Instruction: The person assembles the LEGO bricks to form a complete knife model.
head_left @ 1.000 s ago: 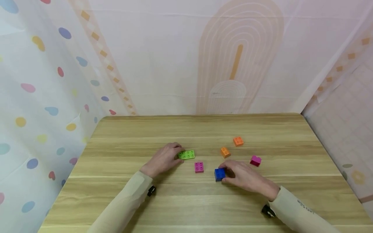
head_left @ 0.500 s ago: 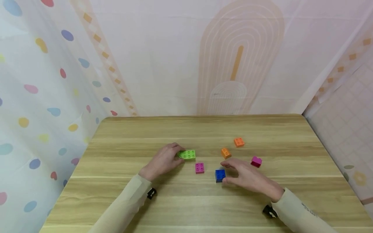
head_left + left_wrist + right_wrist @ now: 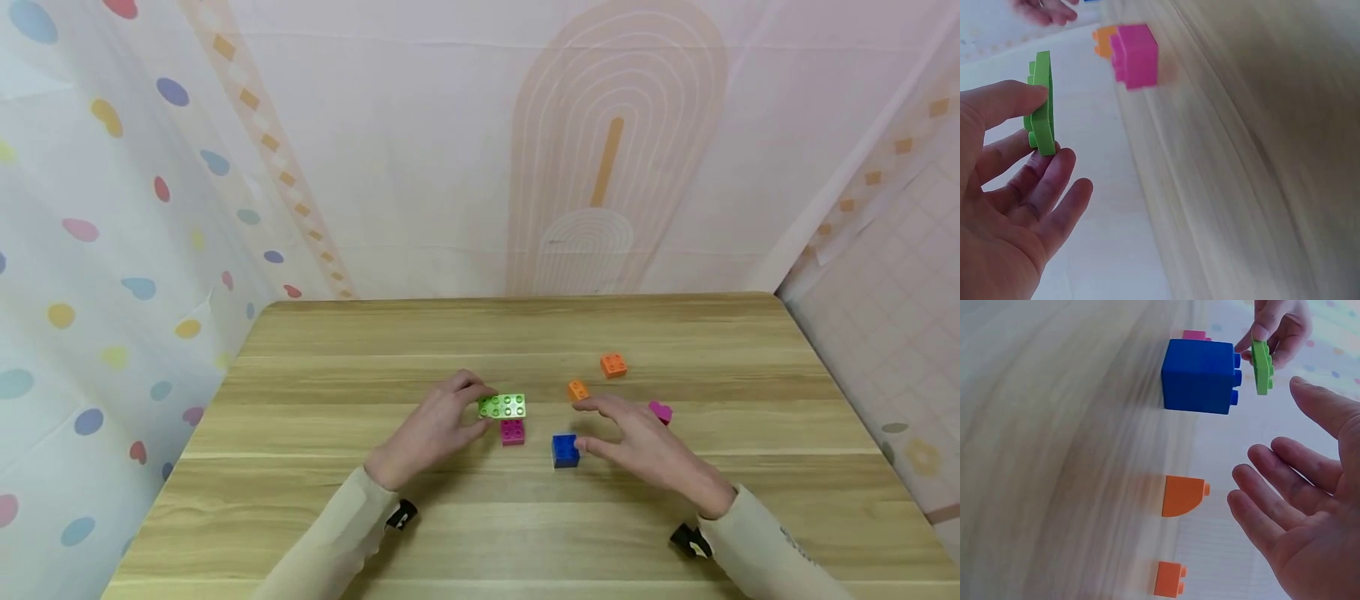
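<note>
My left hand [image 3: 431,429] pinches a thin lime-green building brick [image 3: 502,407] by its left end, thumb on one side and fingers on the other. In the left wrist view the green brick [image 3: 1042,112] is off the table, studs toward the palm. Just below it in the head view, partly covered, a magenta brick [image 3: 513,434] stands on the table. My right hand [image 3: 648,446] hovers with fingers spread, holding nothing. Nearest to its thumb is a blue brick [image 3: 565,451], which the right wrist view shows standing apart from the fingers.
Behind the right hand lie a curved orange brick [image 3: 577,391], a square orange brick [image 3: 613,365] and a magenta heart-shaped-top brick [image 3: 661,412], partly hidden. The wooden table [image 3: 375,333] ends at a patterned cloth [image 3: 420,167] behind.
My left hand has lifted the green brick and carried it right, over the magenta one. My right hand has let go of the blue brick and risen slightly, fingers spreading.
</note>
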A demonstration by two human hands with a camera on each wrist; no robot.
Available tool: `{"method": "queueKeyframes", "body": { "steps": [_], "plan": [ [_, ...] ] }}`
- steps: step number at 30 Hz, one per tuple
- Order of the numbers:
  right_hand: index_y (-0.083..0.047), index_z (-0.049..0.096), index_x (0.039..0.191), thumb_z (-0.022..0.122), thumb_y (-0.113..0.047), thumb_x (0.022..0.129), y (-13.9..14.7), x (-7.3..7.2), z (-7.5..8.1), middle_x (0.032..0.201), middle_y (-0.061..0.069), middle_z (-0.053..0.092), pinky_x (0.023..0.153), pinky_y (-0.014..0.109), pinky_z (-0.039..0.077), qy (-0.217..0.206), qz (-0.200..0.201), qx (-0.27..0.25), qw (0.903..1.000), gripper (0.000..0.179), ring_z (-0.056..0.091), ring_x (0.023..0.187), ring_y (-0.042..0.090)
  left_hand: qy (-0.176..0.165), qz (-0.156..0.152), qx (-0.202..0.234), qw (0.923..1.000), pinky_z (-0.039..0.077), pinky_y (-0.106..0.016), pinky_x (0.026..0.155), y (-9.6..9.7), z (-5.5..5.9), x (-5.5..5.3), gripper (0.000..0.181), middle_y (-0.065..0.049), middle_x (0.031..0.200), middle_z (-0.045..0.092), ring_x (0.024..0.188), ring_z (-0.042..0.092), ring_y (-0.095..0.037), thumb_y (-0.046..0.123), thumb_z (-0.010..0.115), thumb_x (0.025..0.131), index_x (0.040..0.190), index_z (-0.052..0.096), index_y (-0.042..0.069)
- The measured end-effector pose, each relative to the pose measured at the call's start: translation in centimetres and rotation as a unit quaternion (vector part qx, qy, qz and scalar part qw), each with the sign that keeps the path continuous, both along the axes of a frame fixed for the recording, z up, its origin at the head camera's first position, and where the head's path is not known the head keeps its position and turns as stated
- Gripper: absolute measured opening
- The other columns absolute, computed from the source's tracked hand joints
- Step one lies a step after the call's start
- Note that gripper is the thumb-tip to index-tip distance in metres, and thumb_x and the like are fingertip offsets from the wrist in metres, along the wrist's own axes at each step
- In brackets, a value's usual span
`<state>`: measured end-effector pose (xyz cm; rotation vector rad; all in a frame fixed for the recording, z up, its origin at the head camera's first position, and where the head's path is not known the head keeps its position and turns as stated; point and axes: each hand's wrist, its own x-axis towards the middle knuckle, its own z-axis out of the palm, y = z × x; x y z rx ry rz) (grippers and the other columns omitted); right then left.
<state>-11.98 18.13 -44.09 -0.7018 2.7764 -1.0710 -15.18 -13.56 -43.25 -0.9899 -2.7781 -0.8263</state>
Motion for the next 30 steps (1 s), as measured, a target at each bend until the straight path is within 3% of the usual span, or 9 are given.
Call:
{"method": "queueKeyframes", "body": {
  "steps": [11,18,23,30],
  "plan": [
    [-0.01,0.065,0.138,0.074,-0.037,0.097,-0.6,0.2,0.3,0.141,0.01,0.063,0.1,0.058,0.051,0.029,-0.009,-0.024,0.9992,0.049,0.061,0.126,0.035,-0.006,-0.015,0.029,0.9994,0.059,-0.036,0.087,2.2,0.2,1.4,0.038,-0.008,0.116,0.064,0.1,0.067,-0.022,0.012,0.083,0.089,0.123,0.071,0.001],
    [-0.01,0.063,0.14,0.075,-0.038,0.096,-1.0,0.2,0.3,0.14,0.009,0.063,0.099,0.058,0.052,0.032,-0.005,-0.033,0.9989,0.053,0.061,0.125,0.034,-0.006,-0.027,0.044,0.9986,0.057,-0.028,0.076,3.3,-0.1,1.7,0.04,-0.008,0.115,0.065,0.089,0.066,-0.021,0.014,0.085,0.087,0.123,0.071,0.0],
    [-0.009,0.063,0.141,0.077,-0.034,0.095,-1.1,0.3,0.3,0.142,0.008,0.063,0.103,0.06,0.048,0.037,0.008,-0.032,0.9988,0.055,0.057,0.132,0.034,-0.005,-0.038,0.032,0.9988,0.051,-0.019,0.067,4.1,-0.2,2.1,0.038,-0.007,0.116,0.064,0.081,0.063,-0.018,0.013,0.082,0.09,0.125,0.071,0.001],
    [-0.007,0.066,0.136,0.08,-0.027,0.093,-1.1,0.3,0.3,0.137,0.01,0.066,0.103,0.06,0.048,0.063,0.024,-0.018,0.9975,0.05,0.059,0.129,0.035,-0.005,-0.042,0.021,0.9989,0.05,-0.018,0.068,5.0,-0.3,2.5,0.039,-0.006,0.117,0.064,0.084,0.062,-0.016,0.016,0.082,0.091,0.126,0.071,0.003]
  ]
}}
